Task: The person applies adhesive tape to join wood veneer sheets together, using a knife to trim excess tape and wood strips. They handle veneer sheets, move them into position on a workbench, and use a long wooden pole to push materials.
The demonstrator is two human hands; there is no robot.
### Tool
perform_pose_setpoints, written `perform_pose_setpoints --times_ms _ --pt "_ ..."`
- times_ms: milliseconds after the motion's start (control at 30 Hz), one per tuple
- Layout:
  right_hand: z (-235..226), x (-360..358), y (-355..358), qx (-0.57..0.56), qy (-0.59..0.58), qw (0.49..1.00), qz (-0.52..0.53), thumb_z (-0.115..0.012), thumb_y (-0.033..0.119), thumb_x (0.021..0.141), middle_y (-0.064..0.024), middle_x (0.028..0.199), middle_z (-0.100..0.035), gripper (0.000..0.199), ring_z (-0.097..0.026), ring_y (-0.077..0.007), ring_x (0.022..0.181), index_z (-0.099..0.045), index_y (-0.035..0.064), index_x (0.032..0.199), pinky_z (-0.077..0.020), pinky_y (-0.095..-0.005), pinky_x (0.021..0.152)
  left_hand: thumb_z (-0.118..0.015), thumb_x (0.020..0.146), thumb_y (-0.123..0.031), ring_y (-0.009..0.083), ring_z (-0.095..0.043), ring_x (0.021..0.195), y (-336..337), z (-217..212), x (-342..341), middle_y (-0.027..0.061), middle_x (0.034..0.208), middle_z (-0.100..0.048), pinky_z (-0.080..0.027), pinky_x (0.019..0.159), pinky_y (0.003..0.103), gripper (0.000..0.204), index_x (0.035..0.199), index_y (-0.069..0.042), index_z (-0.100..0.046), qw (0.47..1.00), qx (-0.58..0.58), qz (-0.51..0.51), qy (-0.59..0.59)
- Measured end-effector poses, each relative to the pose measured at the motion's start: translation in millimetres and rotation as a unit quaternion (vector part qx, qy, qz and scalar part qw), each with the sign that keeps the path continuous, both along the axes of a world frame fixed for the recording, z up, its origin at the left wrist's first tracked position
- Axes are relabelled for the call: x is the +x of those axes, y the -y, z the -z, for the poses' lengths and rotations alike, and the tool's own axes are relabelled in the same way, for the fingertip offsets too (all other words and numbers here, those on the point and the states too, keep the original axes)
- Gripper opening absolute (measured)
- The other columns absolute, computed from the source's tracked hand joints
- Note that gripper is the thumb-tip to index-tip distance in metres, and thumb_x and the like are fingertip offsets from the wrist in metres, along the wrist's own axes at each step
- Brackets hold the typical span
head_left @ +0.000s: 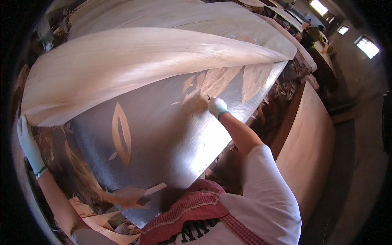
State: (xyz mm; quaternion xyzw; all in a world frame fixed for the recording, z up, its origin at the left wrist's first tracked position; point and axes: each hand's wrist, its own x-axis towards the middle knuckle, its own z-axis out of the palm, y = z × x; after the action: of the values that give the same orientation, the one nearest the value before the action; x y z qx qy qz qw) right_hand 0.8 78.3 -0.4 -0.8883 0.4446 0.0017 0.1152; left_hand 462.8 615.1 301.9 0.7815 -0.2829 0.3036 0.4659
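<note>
Lifting a thin wood sheet (134, 61) off a metal plate (171, 134).
Left hand (27, 141) is gripping the sheet's lower-left edge; right hand (216, 107) is pinching scraps at centre. Sheet is sagging: light, floppy, tear-prone; support edges.

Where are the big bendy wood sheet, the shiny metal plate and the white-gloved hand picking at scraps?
wood sheet (122, 61), head view, middle of its lifted face.
metal plate (171, 130), head view, bare grey middle.
right hand (216, 107), head view, back of the glove.
</note>
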Motion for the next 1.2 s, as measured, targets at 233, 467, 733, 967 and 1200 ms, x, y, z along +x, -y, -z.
perform_pose_setpoints --times_ms 233,467,733,967,1200 --pt "14 -52 -26 -0.031 -0.240 0.962 -0.126 -0.050 0.017 0.087 -0.0175 0.099 -0.068 0.025 -0.067 -0.0311 0.091 -0.069 0.0071 0.101 -0.0532 -0.0435 0.074 -0.053 0.096 -0.042 0.0217 -0.057 0.109 30 10 -28 0.0138 0.120 -0.058 -0.051 0.084 0.032 0.049 0.127 -0.004 -0.055 0.999 -0.027 0.006 -0.023" --pt "32 -133 6 -0.059 -0.299 0.804 -0.510 -0.052 0.014 0.089 -0.0146 0.096 -0.068 0.022 -0.065 -0.0262 0.088 -0.068 0.0034 0.100 -0.0514 -0.0364 0.071 -0.055 0.096 -0.041 0.0200 -0.056 0.109 6 10 -42 0.0122 0.119 -0.058 -0.044 0.095 0.033 0.050 0.128 -0.003 -0.054 0.999 0.003 -0.002 -0.048" --pt "16 -143 179 -0.004 -0.134 0.985 0.104 -0.048 0.021 0.087 -0.0175 0.109 -0.067 0.031 -0.065 -0.0333 0.100 -0.070 0.0055 0.103 -0.0524 -0.0417 0.085 -0.051 0.098 -0.033 0.0262 -0.045 0.126 -3 -13 -65 0.0177 0.137 -0.046 -0.034 0.109 0.037 0.051 0.134 0.004 -0.046 0.987 -0.039 0.007 -0.155" --pt "29 -151 89 0.002 -0.153 0.988 0.006 -0.051 0.016 0.088 -0.0193 0.101 -0.068 0.027 -0.068 -0.0315 0.090 -0.066 0.0016 0.105 -0.0545 -0.0446 0.073 -0.051 0.098 -0.028 0.0303 -0.035 0.136 -35 16 -122 0.0199 0.147 -0.034 -0.024 0.116 0.042 0.051 0.137 0.003 -0.041 0.961 -0.117 0.024 -0.248" --pt "47 -129 -175 -0.124 -0.206 0.871 -0.428 -0.053 0.014 0.082 -0.0116 0.085 -0.062 0.019 -0.060 -0.0254 0.074 -0.064 0.0017 0.093 -0.0491 -0.0389 0.065 -0.054 0.097 -0.025 0.0221 -0.045 0.125 -97 79 -139 0.0142 0.132 -0.051 -0.032 0.109 0.033 0.043 0.128 0.006 -0.051 0.986 0.111 0.018 -0.123"
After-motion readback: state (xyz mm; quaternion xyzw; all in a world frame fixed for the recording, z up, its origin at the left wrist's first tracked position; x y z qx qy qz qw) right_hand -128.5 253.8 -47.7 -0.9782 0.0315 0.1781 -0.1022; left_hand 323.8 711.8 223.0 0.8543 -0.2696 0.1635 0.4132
